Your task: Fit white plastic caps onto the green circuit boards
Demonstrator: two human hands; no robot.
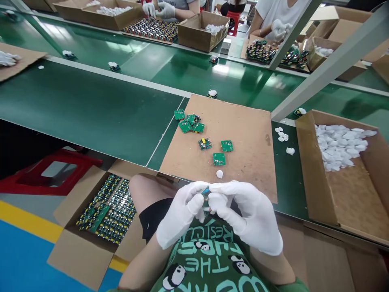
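Observation:
In white gloves, my left hand (185, 211) and my right hand (247, 215) meet in front of my chest. Both are closed, with fingertips pinched on a small circuit board (206, 191). Most of that board is hidden by the gloves; a blue part and a bit of green show. Just beyond my fingers a white round piece (219, 174) lies on a cardboard sheet (249, 134). Further up the sheet are a green board lying face down (219, 159), another green board (227, 146), a board with its components up (205, 143) and a small pile of boards (191, 123).
An open carton (319, 170) of white pieces stands at right, beside loose white discs (281, 134). A green conveyor (170, 73) carries spaced boards behind a slanted grey post (328, 61). Below left sits a box (82, 259) full of boards. Co-workers' gloved hands (165, 10) work across the belt.

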